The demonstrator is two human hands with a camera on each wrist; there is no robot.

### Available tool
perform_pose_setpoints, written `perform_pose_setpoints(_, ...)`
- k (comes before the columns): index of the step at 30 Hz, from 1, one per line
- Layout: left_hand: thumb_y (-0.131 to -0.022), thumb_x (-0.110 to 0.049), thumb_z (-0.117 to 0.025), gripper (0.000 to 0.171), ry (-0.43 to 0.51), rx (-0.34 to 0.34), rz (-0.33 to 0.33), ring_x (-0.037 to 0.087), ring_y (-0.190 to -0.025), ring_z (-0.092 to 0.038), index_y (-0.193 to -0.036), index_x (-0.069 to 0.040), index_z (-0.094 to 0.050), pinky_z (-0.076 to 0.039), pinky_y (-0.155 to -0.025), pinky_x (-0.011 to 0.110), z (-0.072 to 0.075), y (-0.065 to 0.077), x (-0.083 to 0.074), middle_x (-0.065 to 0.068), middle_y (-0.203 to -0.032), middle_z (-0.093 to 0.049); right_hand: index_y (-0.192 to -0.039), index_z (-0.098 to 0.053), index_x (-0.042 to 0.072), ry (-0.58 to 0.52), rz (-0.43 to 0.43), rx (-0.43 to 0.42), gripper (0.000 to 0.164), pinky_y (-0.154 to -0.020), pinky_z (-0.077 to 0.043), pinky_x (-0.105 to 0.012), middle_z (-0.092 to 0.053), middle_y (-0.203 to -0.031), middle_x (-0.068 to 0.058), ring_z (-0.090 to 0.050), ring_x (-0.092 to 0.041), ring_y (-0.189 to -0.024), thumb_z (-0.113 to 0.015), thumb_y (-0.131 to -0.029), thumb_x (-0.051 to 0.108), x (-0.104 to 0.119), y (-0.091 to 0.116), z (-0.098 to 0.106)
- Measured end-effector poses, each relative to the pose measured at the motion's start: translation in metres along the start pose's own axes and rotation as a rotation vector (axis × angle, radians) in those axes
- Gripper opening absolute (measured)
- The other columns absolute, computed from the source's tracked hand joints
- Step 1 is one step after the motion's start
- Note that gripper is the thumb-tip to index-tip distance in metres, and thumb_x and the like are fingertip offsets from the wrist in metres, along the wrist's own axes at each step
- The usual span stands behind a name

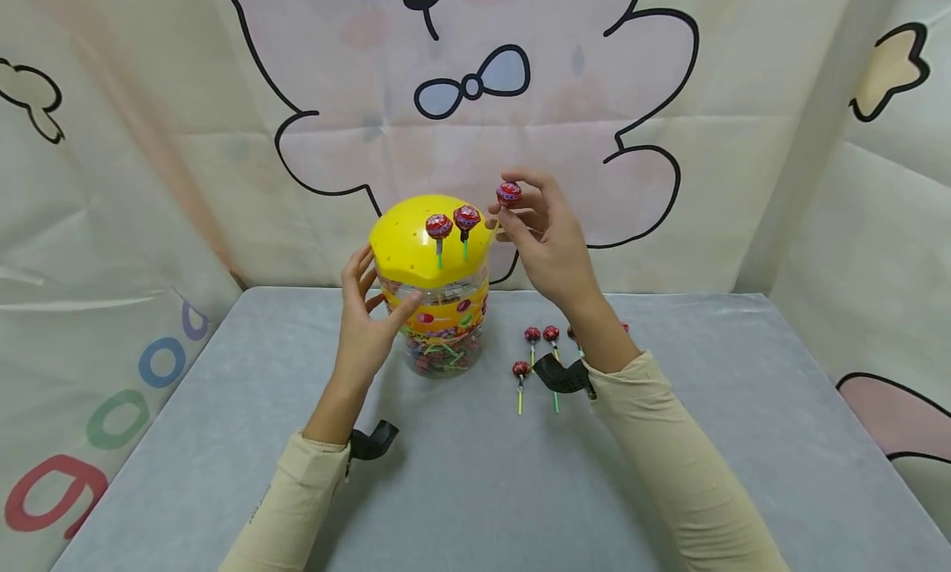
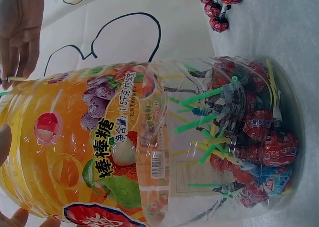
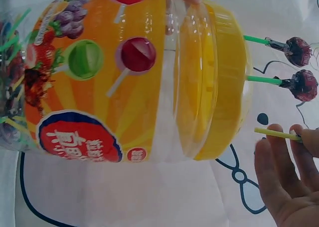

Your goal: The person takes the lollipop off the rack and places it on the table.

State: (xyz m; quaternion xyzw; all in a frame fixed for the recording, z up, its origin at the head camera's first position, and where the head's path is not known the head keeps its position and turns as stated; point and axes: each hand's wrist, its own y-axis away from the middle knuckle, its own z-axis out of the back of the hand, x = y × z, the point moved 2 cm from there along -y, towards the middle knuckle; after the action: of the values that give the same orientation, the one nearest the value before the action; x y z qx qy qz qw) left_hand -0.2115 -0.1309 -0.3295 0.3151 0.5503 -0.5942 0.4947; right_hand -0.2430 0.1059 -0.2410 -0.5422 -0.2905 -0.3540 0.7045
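A clear candy jar (image 1: 446, 314) with an orange fruit label stands on the table, lollipops piled in its lower part. Its yellow lid (image 1: 404, 238) is on, and two red-wrapped lollipops (image 3: 301, 85) stick out of the top by green sticks. My left hand (image 1: 364, 334) grips the jar's left side just below the lid, thumb across the front. Right of the lid, my right hand (image 1: 555, 254) pinches a red-wrapped lollipop (image 1: 508, 194). In the right wrist view its yellow stick (image 3: 274, 133) points toward the lid, apart from it.
Several red lollipops (image 1: 520, 369) lie on the grey-covered table (image 1: 461, 489) right of the jar, some partly hidden by my right forearm. A black wrist mount (image 1: 562, 375) sits on that arm. Behind the table hangs a printed cloth (image 1: 565, 143).
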Motion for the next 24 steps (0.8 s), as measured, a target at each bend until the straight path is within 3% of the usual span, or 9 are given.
perform_pose_setpoints(3, -0.091, -0.028, -0.074, 0.082, 0.004, -0.003, 0.005, 0.019, -0.145, -0.029, -0.153, -0.033, -0.021, -0.032, -0.112, 0.049, 0.000, 0.000, 0.000, -0.011, -0.161, -0.022, -0.141, -0.042, 0.014, -0.045, -0.031, 0.005, 0.044, -0.086, -0.060, -0.033, -0.062, -0.110, -0.013, -0.069, -0.027, -0.095, -0.056, -0.100, 0.005, -0.002, 0.006, 0.004)
perform_pose_setpoints(7, -0.091, -0.029, -0.073, 0.082, 0.004, -0.003, 0.010, 0.019, -0.144, -0.029, -0.153, -0.034, -0.021, -0.032, -0.112, 0.050, 0.000, 0.000, 0.000, -0.011, -0.161, -0.022, -0.142, -0.038, 0.011, -0.078, -0.072, 0.004, 0.045, -0.084, -0.060, -0.030, -0.059, -0.107, -0.010, -0.071, -0.020, -0.091, -0.054, -0.101, 0.005, -0.009, 0.018, 0.009)
perform_pose_setpoints(15, -0.091, -0.029, -0.073, 0.082, 0.001, -0.003, 0.008, 0.019, -0.145, -0.027, -0.154, -0.034, -0.020, -0.031, -0.112, 0.050, 0.000, -0.001, 0.000, -0.009, -0.160, -0.023, -0.141, -0.039, 0.010, -0.142, -0.094, 0.004, 0.044, -0.084, -0.060, -0.028, -0.060, -0.106, -0.012, -0.071, -0.016, -0.085, -0.053, -0.100, 0.002, -0.023, 0.046, 0.020)
perform_pose_setpoints(24, -0.091, -0.028, -0.073, 0.082, 0.005, -0.003, 0.003, 0.019, -0.145, -0.027, -0.154, -0.034, -0.020, -0.031, -0.112, 0.050, -0.001, -0.001, 0.002, -0.008, -0.160, -0.023, -0.139, -0.043, 0.013, -0.116, -0.095, -0.006, 0.042, -0.084, -0.059, -0.026, -0.065, -0.103, 0.002, -0.073, -0.012, -0.086, -0.054, -0.100, 0.003, -0.036, 0.070, 0.035)
